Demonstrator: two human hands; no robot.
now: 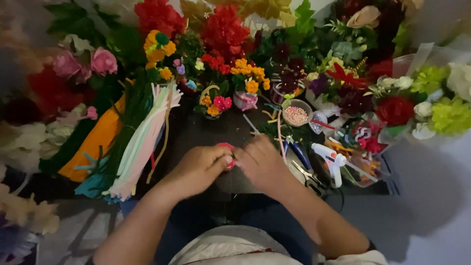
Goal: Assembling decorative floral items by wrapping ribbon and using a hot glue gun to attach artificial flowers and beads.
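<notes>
Both hands meet over the dark counter (196,132), just before the white glue gun (333,162). The left hand (201,167) and right hand (262,162) have fingers clamped together on a small pink pipe-cleaner piece (228,154) between them.

- Dark tabletop (196,130) beneath and beyond the hands, dimly lit.
- Pale grey floor (431,206) right of the hands, shadowed.
- Same floor lower left, mottled with shadows.
</notes>
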